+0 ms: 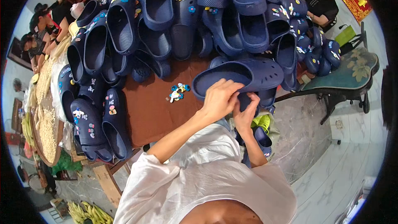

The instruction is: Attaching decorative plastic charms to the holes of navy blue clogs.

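Note:
A plain navy clog (pixel 265 74) with holes in its toe lies on its side over the table's near right part, toe to the right. My left hand (pixel 220 98) is closed on the rim of its foot opening, fingers bent over the edge. Just right of it, my right hand (pixel 245 116) pinches at the clog's near side, thumb and fingers curled around a dark part below the rim. Exactly what its fingertips grip is partly hidden. Left of my hands, a small cluster of blue, white and yellow shoe charms (pixel 178 92) rests on the brown tabletop (pixel 145 112).
Navy clogs (pixel 157 8), many with charms, are heaped along the far side. Others (pixel 85 120) stand at the left edge. A round tray of pale kernels (pixel 45 130) is at left. A green padded chair (pixel 348 70) stands right. Other people (pixel 319 0) sit beyond the table.

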`<act>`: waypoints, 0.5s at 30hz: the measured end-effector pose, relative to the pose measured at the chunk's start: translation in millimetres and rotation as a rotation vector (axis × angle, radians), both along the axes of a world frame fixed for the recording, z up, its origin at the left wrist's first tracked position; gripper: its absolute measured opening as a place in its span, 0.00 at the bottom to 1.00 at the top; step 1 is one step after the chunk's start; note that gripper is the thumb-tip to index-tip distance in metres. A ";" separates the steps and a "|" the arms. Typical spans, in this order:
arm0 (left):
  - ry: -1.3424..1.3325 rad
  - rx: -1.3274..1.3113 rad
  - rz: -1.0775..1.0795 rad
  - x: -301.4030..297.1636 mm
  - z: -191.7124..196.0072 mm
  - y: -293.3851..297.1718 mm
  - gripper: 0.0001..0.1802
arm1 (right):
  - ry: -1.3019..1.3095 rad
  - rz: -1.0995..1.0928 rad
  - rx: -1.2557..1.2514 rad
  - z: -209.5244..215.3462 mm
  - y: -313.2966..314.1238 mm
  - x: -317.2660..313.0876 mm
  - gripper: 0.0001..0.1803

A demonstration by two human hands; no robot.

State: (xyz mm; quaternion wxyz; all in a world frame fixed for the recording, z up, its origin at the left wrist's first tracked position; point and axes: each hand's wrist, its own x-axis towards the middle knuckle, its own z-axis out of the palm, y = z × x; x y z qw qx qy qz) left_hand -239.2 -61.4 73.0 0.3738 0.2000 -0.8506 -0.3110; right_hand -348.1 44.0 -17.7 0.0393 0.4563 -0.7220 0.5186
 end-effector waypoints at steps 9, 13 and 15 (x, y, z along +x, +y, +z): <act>0.025 0.059 0.346 146.3 3.9 47.4 0.13 | 0.029 0.117 0.345 -7.7 -12.2 0.3 0.27; 0.026 0.202 0.640 214.9 -34.9 81.6 0.11 | 0.138 0.124 0.335 -9.3 -22.8 -5.1 0.23; 0.040 0.247 0.762 242.0 -57.5 94.2 0.11 | 0.058 0.169 0.358 -3.2 -28.7 -2.5 0.23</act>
